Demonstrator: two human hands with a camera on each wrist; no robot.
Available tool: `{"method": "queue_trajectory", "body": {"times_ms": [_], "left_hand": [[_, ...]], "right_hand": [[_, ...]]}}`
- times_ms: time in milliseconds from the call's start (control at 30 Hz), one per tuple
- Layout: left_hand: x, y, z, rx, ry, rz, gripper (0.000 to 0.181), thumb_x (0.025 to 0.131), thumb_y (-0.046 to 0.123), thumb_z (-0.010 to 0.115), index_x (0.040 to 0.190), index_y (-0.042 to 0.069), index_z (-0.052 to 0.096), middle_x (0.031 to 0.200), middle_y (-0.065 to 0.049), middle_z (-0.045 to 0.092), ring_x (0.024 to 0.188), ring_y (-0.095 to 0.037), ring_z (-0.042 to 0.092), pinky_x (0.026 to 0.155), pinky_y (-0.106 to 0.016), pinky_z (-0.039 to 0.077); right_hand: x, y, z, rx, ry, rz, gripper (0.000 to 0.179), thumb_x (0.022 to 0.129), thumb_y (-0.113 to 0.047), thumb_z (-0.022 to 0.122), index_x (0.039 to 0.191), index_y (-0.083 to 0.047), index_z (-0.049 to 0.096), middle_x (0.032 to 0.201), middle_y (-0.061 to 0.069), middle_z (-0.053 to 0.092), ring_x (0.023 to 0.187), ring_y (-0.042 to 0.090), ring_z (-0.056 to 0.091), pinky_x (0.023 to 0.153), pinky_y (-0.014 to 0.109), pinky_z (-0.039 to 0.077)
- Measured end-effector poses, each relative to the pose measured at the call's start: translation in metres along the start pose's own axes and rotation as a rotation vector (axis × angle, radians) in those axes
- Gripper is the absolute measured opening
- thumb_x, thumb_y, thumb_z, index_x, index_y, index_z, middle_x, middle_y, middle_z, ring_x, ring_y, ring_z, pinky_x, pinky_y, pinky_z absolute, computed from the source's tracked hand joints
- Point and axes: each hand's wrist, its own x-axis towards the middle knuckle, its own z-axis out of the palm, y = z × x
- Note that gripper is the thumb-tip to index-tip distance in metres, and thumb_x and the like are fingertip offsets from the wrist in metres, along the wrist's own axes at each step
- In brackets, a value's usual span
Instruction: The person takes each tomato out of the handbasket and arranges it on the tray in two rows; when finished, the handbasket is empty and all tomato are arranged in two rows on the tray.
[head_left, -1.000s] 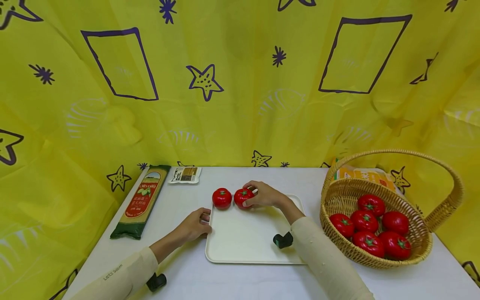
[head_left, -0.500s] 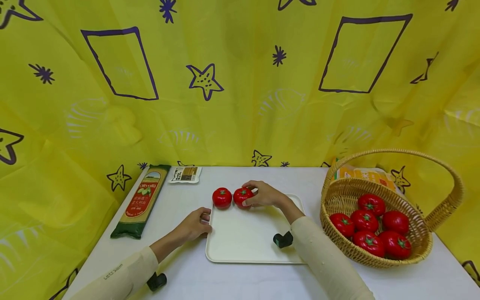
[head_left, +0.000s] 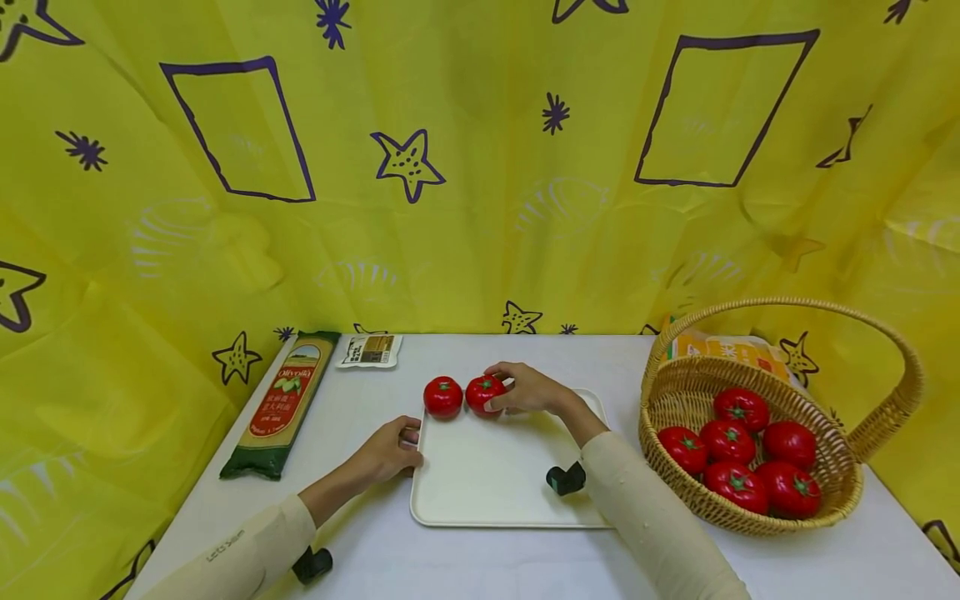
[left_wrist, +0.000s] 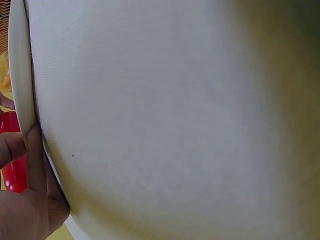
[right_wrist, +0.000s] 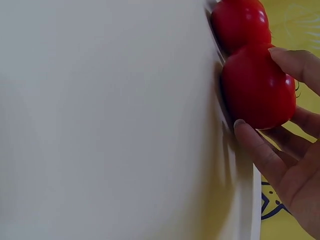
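My right hand [head_left: 527,388] grips a red tomato [head_left: 483,397] between thumb and fingers at the far side of a white tray [head_left: 495,475]. Right beside it, a second tomato [head_left: 442,397] sits in the tray's far left corner. In the right wrist view the held tomato [right_wrist: 259,87] is pressed close against its neighbour [right_wrist: 240,25]. My left hand [head_left: 390,451] holds the tray's left edge. From the left wrist view, fingers [left_wrist: 36,160] pinch the tray rim [left_wrist: 21,65], with part of the hand cut off.
To the right stands a wicker basket [head_left: 750,521] with a tall handle, holding several tomatoes [head_left: 738,487]. An orange packet [head_left: 738,350] lies behind it. A green and red pasta packet [head_left: 285,400] and a small white sachet [head_left: 370,351] lie at the left.
My right hand has shifted slightly left with its tomato, narrowing the gap to the corner tomato. The left hand stays on the tray edge.
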Motion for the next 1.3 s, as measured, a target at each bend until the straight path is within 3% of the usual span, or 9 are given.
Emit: {"method": "queue_trajectory", "body": {"times_ms": [767,1033,1300], "left_hand": [[0.001,-0.002,-0.001,0.041,0.007,0.008,0.057,0.078,-0.008,0.071,0.132,-0.005,0.053,0.107,-0.013,0.059,0.091,-0.02,0.059,0.074,-0.031,0.061],[0.001,0.0,-0.001,0.022,-0.005,0.011,0.059,0.078,-0.009,0.07,0.133,-0.007,0.052,0.108,-0.014,0.057,0.092,-0.021,0.059,0.073,-0.031,0.061],[0.001,-0.001,-0.001,0.005,-0.003,0.007,0.058,0.077,-0.009,0.07,0.133,-0.006,0.052,0.107,-0.013,0.057,0.091,-0.02,0.059,0.072,-0.032,0.062]], "right_hand": [[-0.003,-0.001,-0.002,0.017,-0.017,0.043,0.064,0.088,-0.018,0.076,0.145,-0.01,0.048,0.144,0.019,0.051,0.123,0.032,0.056,0.09,0.035,0.06],[-0.008,0.004,-0.01,0.019,-0.018,0.013,0.068,0.089,-0.017,0.075,0.148,-0.005,0.043,0.144,0.022,0.05,0.126,0.037,0.057,0.087,0.039,0.061],[-0.025,-0.002,-0.026,-0.028,-0.017,-0.058,0.07,0.09,-0.022,0.073,0.15,-0.003,0.041,0.147,0.022,0.049,0.128,0.038,0.055,0.095,0.043,0.058]]}}
